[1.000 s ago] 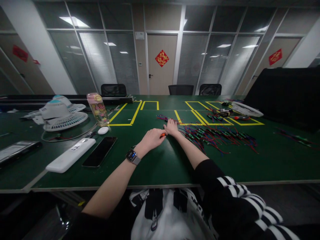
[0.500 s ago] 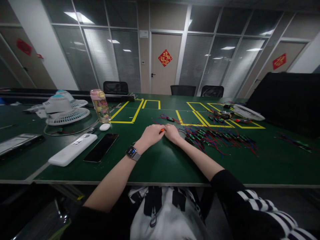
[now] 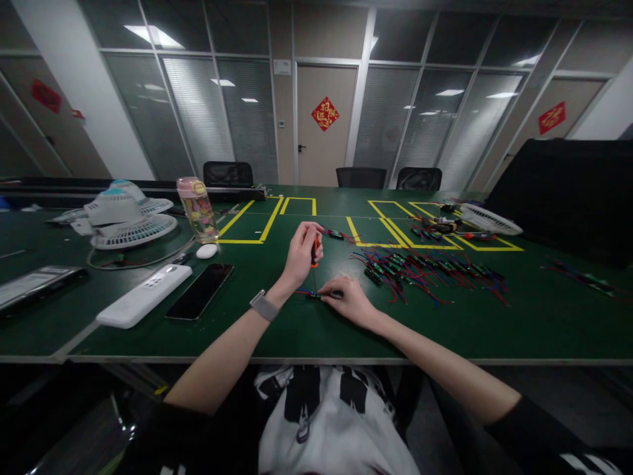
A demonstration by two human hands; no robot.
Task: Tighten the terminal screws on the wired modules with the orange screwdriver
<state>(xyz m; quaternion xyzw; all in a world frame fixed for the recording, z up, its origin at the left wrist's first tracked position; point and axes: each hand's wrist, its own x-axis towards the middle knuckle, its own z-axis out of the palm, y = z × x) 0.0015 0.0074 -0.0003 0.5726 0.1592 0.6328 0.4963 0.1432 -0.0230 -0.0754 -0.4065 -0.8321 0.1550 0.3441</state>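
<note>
My left hand [image 3: 302, 252] is closed around the orange-and-black handle of a screwdriver [image 3: 314, 256]. The thin shaft points down at a small green circuit board [image 3: 313, 295] lying on the table, though I cannot tell whether the tip touches it. Red and blue wires stick out from the board's left end. At its right end, the fingers of my right hand [image 3: 347, 297] pinch the board, with a dark piece showing between them. To the right lies a heap of similar wired boards [image 3: 425, 267], and a single one [image 3: 336, 234] rests beyond my left hand.
On the left of the green table [image 3: 237, 343] are a phone [image 3: 200, 291], a white power bank [image 3: 146, 297], a small white case [image 3: 206, 251], a bottle [image 3: 198, 211] and fan parts [image 3: 128, 224]. Yellow tape marks the far side. A black screen [image 3: 568, 198] stands right.
My hands were together; now they are apart. The left has risen with the screwdriver held upright, and the right has come down toward me onto the circuit board, which is now visible.
</note>
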